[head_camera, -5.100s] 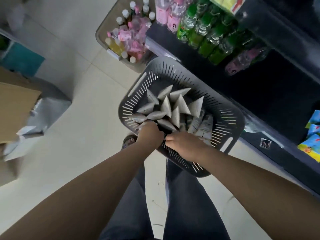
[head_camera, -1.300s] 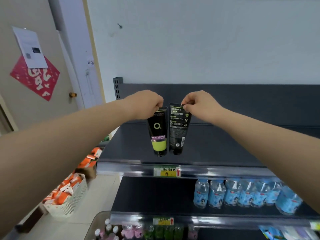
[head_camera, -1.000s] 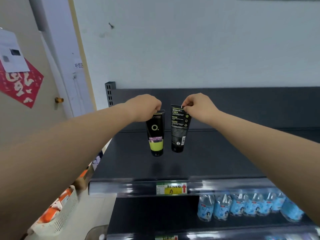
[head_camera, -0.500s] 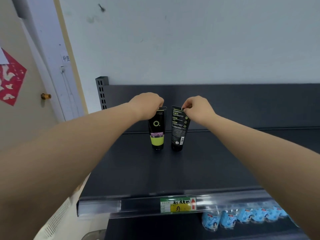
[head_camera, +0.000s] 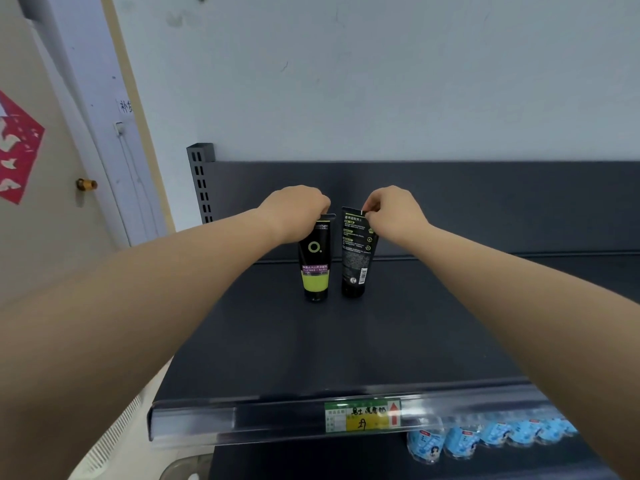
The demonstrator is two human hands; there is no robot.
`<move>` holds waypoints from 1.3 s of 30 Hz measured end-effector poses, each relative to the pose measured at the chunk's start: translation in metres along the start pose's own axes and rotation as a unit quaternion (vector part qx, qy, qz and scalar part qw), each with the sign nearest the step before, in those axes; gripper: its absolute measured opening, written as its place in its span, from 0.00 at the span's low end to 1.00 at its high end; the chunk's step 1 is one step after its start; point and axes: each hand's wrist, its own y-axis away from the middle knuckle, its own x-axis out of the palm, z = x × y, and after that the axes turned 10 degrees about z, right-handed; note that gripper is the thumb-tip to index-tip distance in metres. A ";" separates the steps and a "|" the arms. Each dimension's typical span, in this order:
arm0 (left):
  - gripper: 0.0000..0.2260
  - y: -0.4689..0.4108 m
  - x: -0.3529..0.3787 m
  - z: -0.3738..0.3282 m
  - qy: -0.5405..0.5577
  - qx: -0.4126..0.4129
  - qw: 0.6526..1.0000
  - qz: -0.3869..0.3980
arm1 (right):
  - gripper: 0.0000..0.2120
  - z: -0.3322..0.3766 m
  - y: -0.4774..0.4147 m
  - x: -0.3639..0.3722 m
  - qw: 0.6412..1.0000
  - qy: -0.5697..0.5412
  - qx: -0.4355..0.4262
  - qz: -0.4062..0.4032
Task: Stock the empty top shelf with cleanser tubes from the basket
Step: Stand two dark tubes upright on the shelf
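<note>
Hands are reaching forward side by side over the dark grey metal top shelf (head_camera: 346, 341), each gripping one tube by its flat crimped end. The left hand (head_camera: 294, 211) is curling its fingers over the top of the black cleanser tube with a lime-green band (head_camera: 314, 268), and the right hand (head_camera: 394, 211) is pinching the upper corner of the black cleanser tube showing its printed back label (head_camera: 356, 254). Both tubes are standing cap-down towards the back of the shelf, just beside each other with a narrow gap between them. Their long axes are running nearly vertical, with the right one leaning slightly to the right at its top. Each tube is hanging directly below its own hand, so neither arm is the nearer one, and the caps appear to be touching the shelf surface. The step in hand is probably the letting go: opening the fingers straight upward should be leaving the tubes balanced on their caps, while any sideways drag could be tipping the leaning one over. At the shelf's front lip a yellow-and-green price tag (head_camera: 362, 415) is showing, with blue-labelled water bottles (head_camera: 485, 438) sitting on the shelf below. The basket is lying out of view.
</note>
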 end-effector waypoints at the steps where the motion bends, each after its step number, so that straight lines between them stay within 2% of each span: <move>1: 0.09 0.000 0.000 0.001 0.002 -0.001 1.000 0.000 | 0.12 0.000 0.000 0.000 1.000 0.003 0.000 0.004; 13: 0.09 -0.003 0.002 0.002 0.019 -0.002 1.000 0.004 | 0.07 0.008 -0.002 -0.014 0.997 0.048 -0.025 0.056; 16: 0.09 -0.004 0.003 0.003 0.019 0.002 1.000 0.005 | 0.11 0.012 -0.001 -0.019 0.993 0.069 -0.055 0.072; 24: 0.09 -0.005 0.004 0.004 0.029 0.003 1.000 0.006 | 0.17 0.016 -0.012 -0.027 0.987 0.083 -0.041 0.131; 30: 0.07 -0.007 0.004 0.005 0.039 0.007 0.999 0.007 | 0.12 0.014 -0.013 -0.032 0.972 0.163 -0.103 0.132; 34: 0.08 -0.006 0.004 0.006 0.046 0.006 0.999 0.007 | 0.08 0.011 -0.019 -0.034 0.945 0.247 -0.159 0.143; 39: 0.10 -0.003 0.003 0.008 0.067 -0.001 0.998 0.008 | 0.08 0.010 -0.020 -0.039 0.927 0.285 -0.178 0.166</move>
